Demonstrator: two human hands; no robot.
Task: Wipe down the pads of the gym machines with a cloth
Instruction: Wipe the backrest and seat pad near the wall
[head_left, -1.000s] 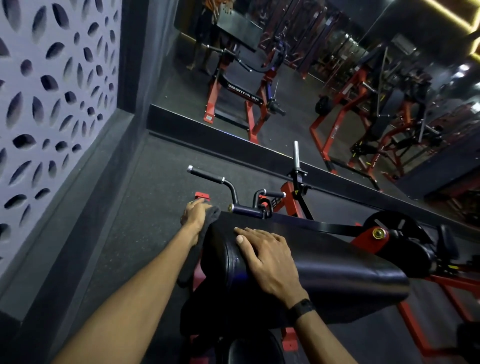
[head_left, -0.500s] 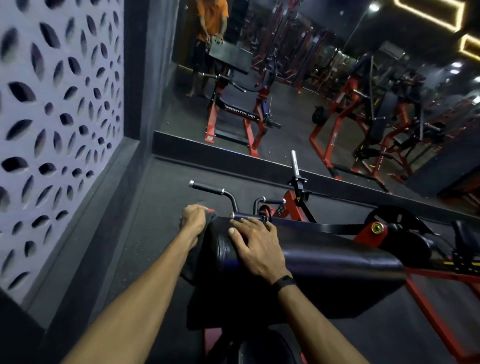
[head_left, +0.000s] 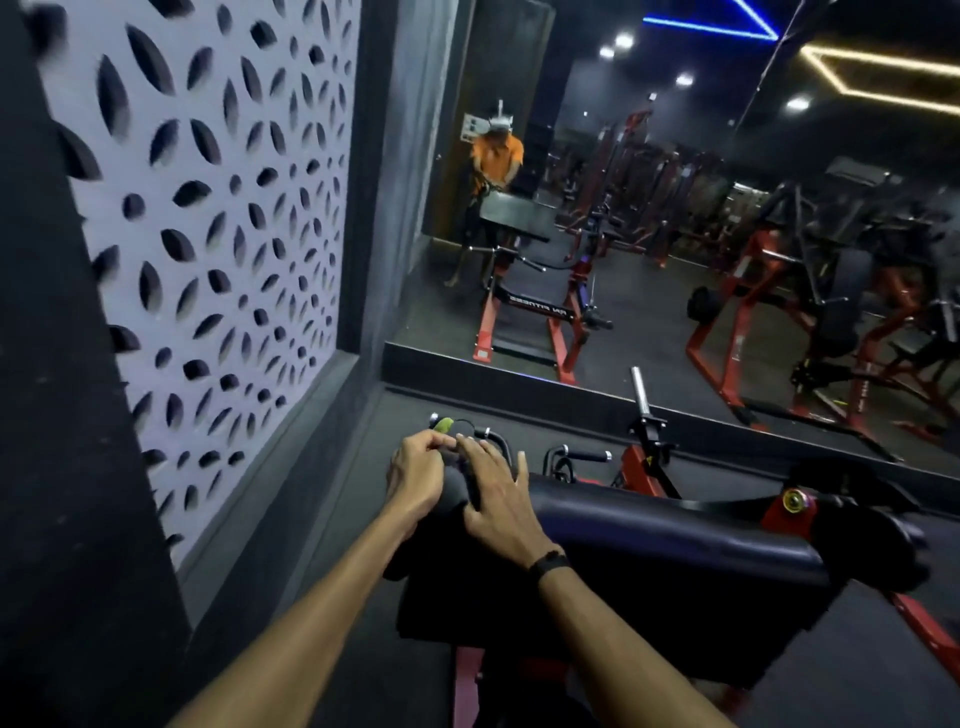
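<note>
My left hand (head_left: 415, 475) clutched the dark cloth (head_left: 453, 491) at the pad's (head_left: 649, 540) nine o'clock end, right hand (head_left: 498, 499) lying flat, fingers spread; most of the pad seemingly remained unwiped.

My left hand (head_left: 415, 475) and right hand (head_left: 498, 499) meet on the cloth (head_left: 453, 493) at the pad's (head_left: 675, 540) left end. The handles (head_left: 576, 457) lie beyond; the mirror (head_left: 675, 234) stands ahead, the patterned wall (head_left: 208, 208) to my left.

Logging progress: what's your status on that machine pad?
Left hand gripping dark grey cloth at pad's left end. Right hand resting beside it, fingers spread. Long black padded cushion uncovered. Nothing blocking.
</note>
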